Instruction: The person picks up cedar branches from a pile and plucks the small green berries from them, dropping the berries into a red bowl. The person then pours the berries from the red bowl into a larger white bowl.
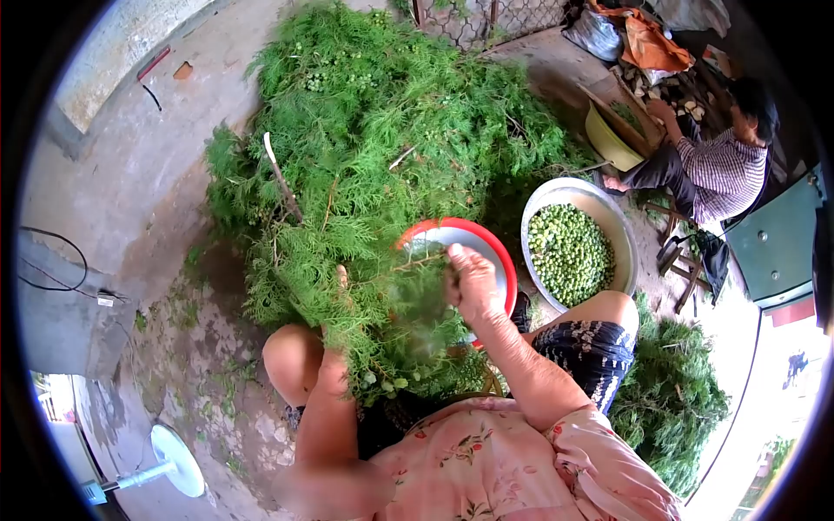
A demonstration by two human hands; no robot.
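Observation:
My right hand (476, 282) is closed in a pinch on the thin stem of a leafy evergreen branch (395, 276), above a red-rimmed basin (511, 276). Feathery green sprigs of this branch spread leftward over my lap. My left hand (341, 280) is at the branch's left side, mostly covered by foliage; one finger shows, and the branch appears to rest in its grip. Small round green cones (382, 382) hang low on the sprigs near my lap. Right of the basin stands a wide metal bowl (627, 252) holding many green cones (569, 252).
A large heap of evergreen branches (373, 113) lies in front of me, another pile (669, 391) at my right. A person (717, 169) sits at the upper right beside a yellow basin (605, 143). A fan (178, 460) stands at the lower left.

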